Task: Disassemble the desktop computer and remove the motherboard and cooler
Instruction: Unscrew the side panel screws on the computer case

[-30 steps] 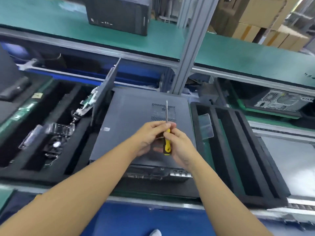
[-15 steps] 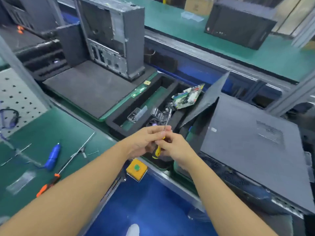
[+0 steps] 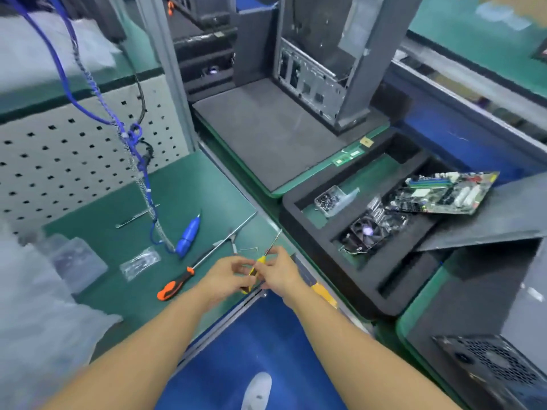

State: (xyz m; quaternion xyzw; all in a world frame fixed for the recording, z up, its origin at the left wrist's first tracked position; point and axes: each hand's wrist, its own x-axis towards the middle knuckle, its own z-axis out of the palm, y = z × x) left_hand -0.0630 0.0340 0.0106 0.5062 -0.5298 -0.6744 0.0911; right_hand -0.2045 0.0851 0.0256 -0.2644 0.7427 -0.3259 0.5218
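Just below the middle of the frame the left hand (image 3: 226, 276) and the right hand (image 3: 279, 273) meet over the near edge of the worktop (image 3: 183, 190). The fingers of both are closed on a yellow-handled screwdriver (image 3: 260, 261) whose thin shaft points up and to the right, though blur hides exactly how each finger lies. The likeliest slip, I judge, is in passing the tool between hands: it hangs right at the edge, so a loose hold would drop it to the blue floor (image 3: 251, 335) near the shoe (image 3: 257, 390). The bare tip could also scrape the motherboard (image 3: 444, 193), which lies tilted across the black foam tray (image 3: 291, 216) right of centre. A knock might tip it onto the cooler (image 3: 365, 232) in the compartment just below and left of it, or upset the small clear box of screws (image 3: 330, 199). The worktop is a green mat carrying an orange-handled screwdriver (image 3: 176, 287), a blue handheld power tool (image 3: 188, 235) on a coiled blue cable (image 3: 130, 137), and a clear bag (image 3: 139, 263), backed by a white pegboard (image 3: 59, 161). An upright, gutted computer case (image 3: 325, 63) stands at upper centre, and another desktop computer (image 3: 488, 365) lies at lower right.
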